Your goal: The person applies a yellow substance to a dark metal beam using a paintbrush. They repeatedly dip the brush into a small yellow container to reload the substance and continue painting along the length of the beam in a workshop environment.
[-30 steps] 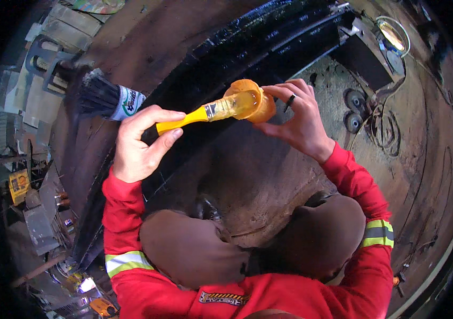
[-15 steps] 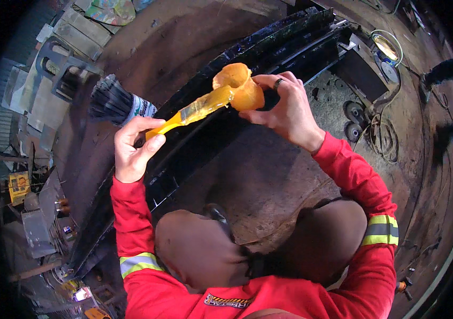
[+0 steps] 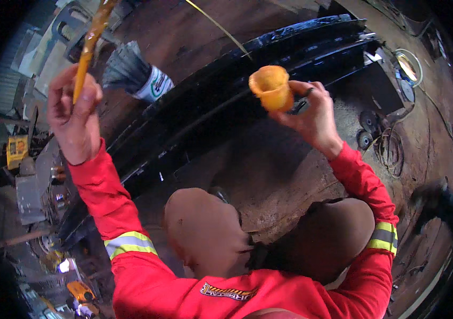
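Up at the left, my left hand (image 3: 77, 114) is closed round the yellow handle of a paintbrush (image 3: 92, 45), which is smeared with amber, glossy stuff. The brush points upward and its far end runs out of view. My right hand (image 3: 311, 118) grips a small orange-yellow cup (image 3: 270, 87) by its right side, with thumb and fingers around the wall. The cup's mouth tilts toward the upper left, its rim uneven and coated. A thin yellow strand (image 3: 218, 26) slants down above the cup from the top edge.
Long black metal beams (image 3: 200, 95) lie diagonally beyond my knees. Behind them stands a white bucket (image 3: 154, 85) full of dark sticks or rods. Grinding discs (image 3: 367, 127), a coiled cable (image 3: 391, 151) and an open tin (image 3: 406, 69) sit at the right. Scrap and tools clutter the left.
My left hand has drawn the brush away from the cup, up and to the left. My right hand has shifted the cup slightly right.
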### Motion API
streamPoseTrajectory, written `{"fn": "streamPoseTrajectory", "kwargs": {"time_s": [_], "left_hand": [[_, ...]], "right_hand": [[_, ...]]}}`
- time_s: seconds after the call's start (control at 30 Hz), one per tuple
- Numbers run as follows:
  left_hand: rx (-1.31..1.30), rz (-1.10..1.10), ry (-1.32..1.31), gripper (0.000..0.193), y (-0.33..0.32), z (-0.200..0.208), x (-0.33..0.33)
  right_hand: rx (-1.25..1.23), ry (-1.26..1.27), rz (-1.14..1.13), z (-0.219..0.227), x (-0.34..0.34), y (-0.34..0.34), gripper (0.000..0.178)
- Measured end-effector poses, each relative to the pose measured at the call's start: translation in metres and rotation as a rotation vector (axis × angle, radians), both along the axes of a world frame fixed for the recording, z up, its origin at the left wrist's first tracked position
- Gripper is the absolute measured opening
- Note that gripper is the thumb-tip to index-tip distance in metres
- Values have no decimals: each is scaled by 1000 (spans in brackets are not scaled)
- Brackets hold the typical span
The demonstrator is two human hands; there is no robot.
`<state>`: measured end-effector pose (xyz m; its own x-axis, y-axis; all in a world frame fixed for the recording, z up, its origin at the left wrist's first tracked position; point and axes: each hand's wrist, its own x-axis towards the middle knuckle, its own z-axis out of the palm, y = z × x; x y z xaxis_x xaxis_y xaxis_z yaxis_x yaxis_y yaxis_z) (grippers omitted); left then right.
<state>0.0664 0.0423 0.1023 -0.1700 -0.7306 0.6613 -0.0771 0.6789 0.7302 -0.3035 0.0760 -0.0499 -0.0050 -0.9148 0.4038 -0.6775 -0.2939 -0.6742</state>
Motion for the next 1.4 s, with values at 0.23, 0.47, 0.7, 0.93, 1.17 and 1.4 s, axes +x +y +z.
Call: {"fn": "streamPoseTrajectory", "kwargs": {"time_s": [0.23,0.47,0.7,0.93,1.17,1.4], "left_hand": [[101,433,-552,23,40,-52,46],[228,350,-804,16,10,-129,19],[116,323,-690,14,-15,-118,50],[90,318,-724,16,-15,-112,24],[173,277,-730,14,-6,-125,27],[176,355,-761,11,2,-124,40]], "right_hand": [[-149,-76,-57,-3,-16,0,60],[-174,-36,-47,14,-20,3,61],[-188,-17,-84,19,-28,7,62],[-178,-14,-93,13,-25,5,63],[-186,-43,-93,8,-28,1,64],[-155,-15,-95,7,-31,4,62]]}}
